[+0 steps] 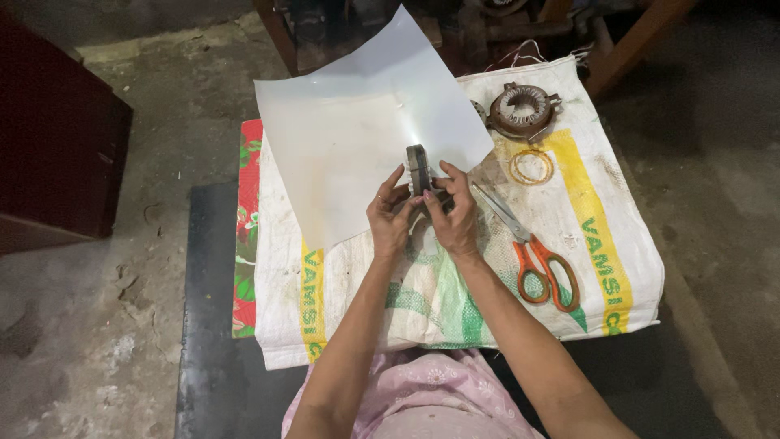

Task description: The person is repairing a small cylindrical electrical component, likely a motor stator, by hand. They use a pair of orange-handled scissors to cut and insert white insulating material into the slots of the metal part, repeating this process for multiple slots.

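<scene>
**Paper work over a sack-covered desk**

Rough concrete floor all around, and a low dark desk (207, 325) in the middle with a white woven sack (455, 309) spread over it, green and yellow print on it, plus a red flowery cloth (246, 244) poking out on the left side.

Both hands are up over the sack, close together. Left hand (390, 218) and right hand (455, 213) are each pinched on a small dark metal piece (419, 169), held upright against the lower edge of a big white sheet (366, 138). So both grips are clenched on that piece, and the sheet looks caught there too, its far end lifting off the sack.

Orange-handled scissors (532, 252) lie just right of the hands, untouched. Further back sit a rusty round motor part with windings (524, 110) and a thin yellowish ring (531, 166).

As for progress, my guess is early going: the sheet looks whole, no cut strips lying around, and the motor part sits well apart from the hands.
</scene>
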